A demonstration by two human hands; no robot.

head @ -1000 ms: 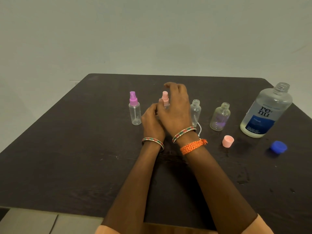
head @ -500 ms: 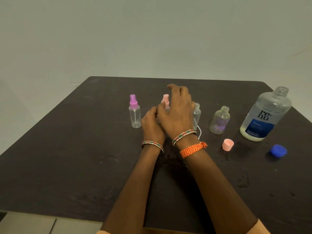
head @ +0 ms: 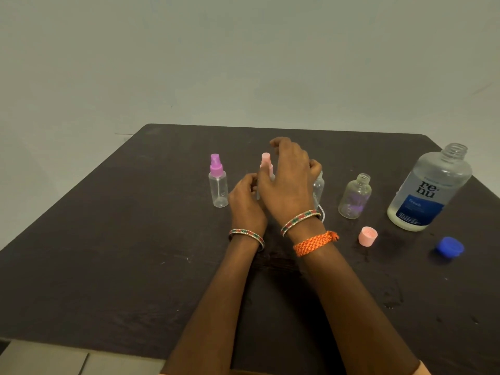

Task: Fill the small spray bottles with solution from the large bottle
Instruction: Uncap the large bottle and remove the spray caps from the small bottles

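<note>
While the large bottle [head: 428,189] stands uncapped at the right of the dark surface [head: 108,253], both hands work around the pink-topped spray bottle [head: 266,163], which stands upright near the middle. The left hand [head: 246,201] is just left of that bottle with its fingers curled toward the body; whether they actually grip it is hidden. The right hand [head: 290,182] arches over and beside the pink sprayer head, fingers loosely bent and spread, and contact cannot be made out.

Left of the pink-topped bottle, a little apart, stands a purple-topped spray bottle [head: 217,182], closed. Right of it, mostly behind the right hand, is an open clear bottle [head: 318,188], and further right a second open small bottle [head: 355,197], both upright. Between that one and the large bottle, nearer the person, lies a pink cap [head: 367,236]. A blue cap [head: 449,247] lies nearer the person than the large bottle.
</note>
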